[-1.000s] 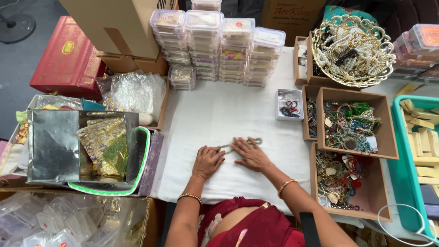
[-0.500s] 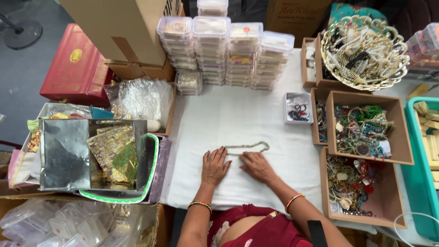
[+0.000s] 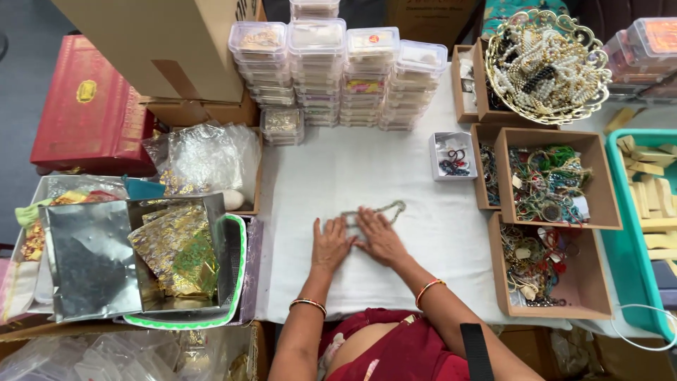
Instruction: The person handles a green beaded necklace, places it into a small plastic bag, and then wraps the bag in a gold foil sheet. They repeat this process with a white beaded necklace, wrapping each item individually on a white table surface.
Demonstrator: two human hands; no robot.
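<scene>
Head view: both hands lie flat, fingers spread, on the white cloth (image 3: 367, 282). The chain (image 3: 374, 211) lies just beyond the fingertips, long axis left to right; the right hand (image 3: 381, 237) touches it, the left hand (image 3: 331, 243) sits just beside.

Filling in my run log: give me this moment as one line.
left hand: flat on white cloth | right hand: on chain necklace | necklace: lying on cloth | both hands: open
</scene>
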